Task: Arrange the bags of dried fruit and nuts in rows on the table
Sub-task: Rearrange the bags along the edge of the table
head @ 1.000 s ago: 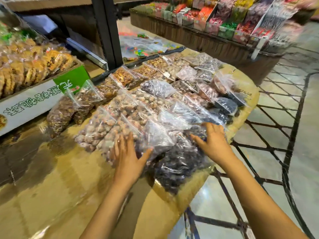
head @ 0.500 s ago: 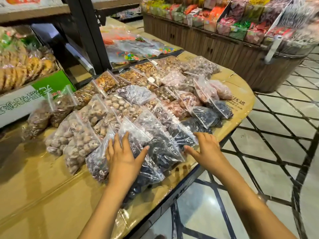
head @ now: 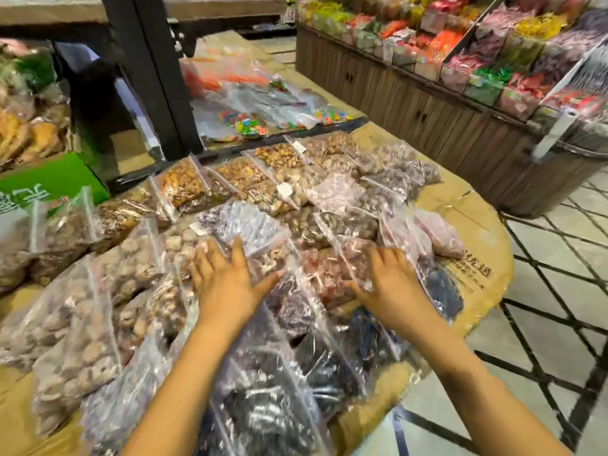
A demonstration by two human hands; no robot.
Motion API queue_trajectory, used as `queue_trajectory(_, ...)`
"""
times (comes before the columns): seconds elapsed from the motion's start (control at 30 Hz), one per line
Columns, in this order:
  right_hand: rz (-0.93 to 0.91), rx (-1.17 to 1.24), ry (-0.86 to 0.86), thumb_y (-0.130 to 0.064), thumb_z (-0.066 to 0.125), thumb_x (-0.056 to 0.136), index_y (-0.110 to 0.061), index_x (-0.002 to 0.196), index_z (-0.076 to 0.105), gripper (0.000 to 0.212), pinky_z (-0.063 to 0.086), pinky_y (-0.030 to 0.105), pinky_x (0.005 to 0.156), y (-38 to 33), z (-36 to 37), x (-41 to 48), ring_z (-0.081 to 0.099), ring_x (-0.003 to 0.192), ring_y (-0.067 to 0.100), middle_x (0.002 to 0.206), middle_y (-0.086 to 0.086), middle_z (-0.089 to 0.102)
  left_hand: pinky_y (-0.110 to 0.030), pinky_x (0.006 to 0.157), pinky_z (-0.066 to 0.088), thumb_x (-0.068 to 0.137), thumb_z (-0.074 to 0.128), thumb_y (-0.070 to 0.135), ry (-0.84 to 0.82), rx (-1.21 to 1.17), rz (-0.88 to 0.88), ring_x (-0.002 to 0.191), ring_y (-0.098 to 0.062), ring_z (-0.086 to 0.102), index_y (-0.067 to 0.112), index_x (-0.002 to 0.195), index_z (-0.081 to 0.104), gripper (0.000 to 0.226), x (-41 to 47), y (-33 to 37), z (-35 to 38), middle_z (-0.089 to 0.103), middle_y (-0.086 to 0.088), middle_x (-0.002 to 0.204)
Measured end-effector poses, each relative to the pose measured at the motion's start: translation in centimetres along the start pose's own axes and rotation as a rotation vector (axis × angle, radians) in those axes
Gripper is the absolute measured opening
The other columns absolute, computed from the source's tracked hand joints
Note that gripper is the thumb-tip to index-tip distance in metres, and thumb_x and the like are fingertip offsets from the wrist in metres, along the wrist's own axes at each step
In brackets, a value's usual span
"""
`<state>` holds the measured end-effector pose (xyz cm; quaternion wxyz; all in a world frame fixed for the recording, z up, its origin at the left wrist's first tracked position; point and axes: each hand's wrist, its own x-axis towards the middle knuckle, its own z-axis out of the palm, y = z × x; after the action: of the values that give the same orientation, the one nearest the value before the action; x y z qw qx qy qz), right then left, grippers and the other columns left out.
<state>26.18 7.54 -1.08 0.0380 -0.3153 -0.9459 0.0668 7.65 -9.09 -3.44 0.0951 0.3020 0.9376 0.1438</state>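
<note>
While motion blur softens the head view, both hands lie flat w/ fingers spread on the clear bags point(head: 250, 182) mid-table: left hand point(head: 227, 284) on a nut bag point(head: 266, 261), right hand point(head: 391, 284) on a reddish fruit bag point(head: 329, 274). Bags cover the cardboard-topped table point(head: 473, 218) in overlapping rows; candy stand point(head: 427, 103) far right.

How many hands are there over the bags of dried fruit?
2. The left hand is spread over the bags near the middle of the table; the right hand is spread over a reddish bag beside it. No hand seems hidden.
</note>
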Motion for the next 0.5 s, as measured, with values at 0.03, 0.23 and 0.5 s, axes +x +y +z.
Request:
queue_trajectory(0.03, 0.000, 0.002, 0.008, -0.049, 0.054, 0.089, -0.008, 0.134, 0.039, 0.063, 0.035, 0.042, 0.101, 0.8, -0.4, 1.1, 0.036, 0.122, 0.033, 0.127, 0.014, 0.047, -0.060, 0.117, 0.001, 0.074, 0.031, 0.083, -0.020, 0.037, 0.022, 0.144, -0.047, -0.008, 0.021, 0.154, -0.001, 0.105, 1.3, 0.7, 0.3, -0.007, -0.026, 0.158)
queue_trajectory(0.23, -0.020, 0.033, -0.056, -0.045, 0.058, 0.086, -0.004, 0.121, 0.045, 0.056, 0.032, 0.043, 0.097, 4.6, -2.2, 9.0, 0.038, 0.117, 0.037, 0.121, 0.019, 0.048, -0.055, 0.117, -0.003, 0.078, 0.040, 0.080, -0.083, 0.146, 0.055, 0.145, -0.045, -0.013, 0.026, 0.154, -0.004, 0.103, 8.5, 3.4, -0.1, -0.011, -0.023, 0.159)
queue_trajectory(0.5, -0.053, 0.156, -0.250, -0.046, 0.064, 0.083, -0.007, 0.137, 0.035, 0.073, 0.038, 0.038, 0.089, 8.8, -1.6, 24.1, 0.043, 0.121, 0.035, 0.132, 0.019, 0.049, -0.054, 0.114, 0.025, 0.072, 0.057, 0.075, 0.024, -0.010, -0.248, 0.139, -0.043, 0.027, 0.015, 0.146, 0.027, 0.100, 17.0, 2.7, -0.1, 0.035, -0.024, 0.149)
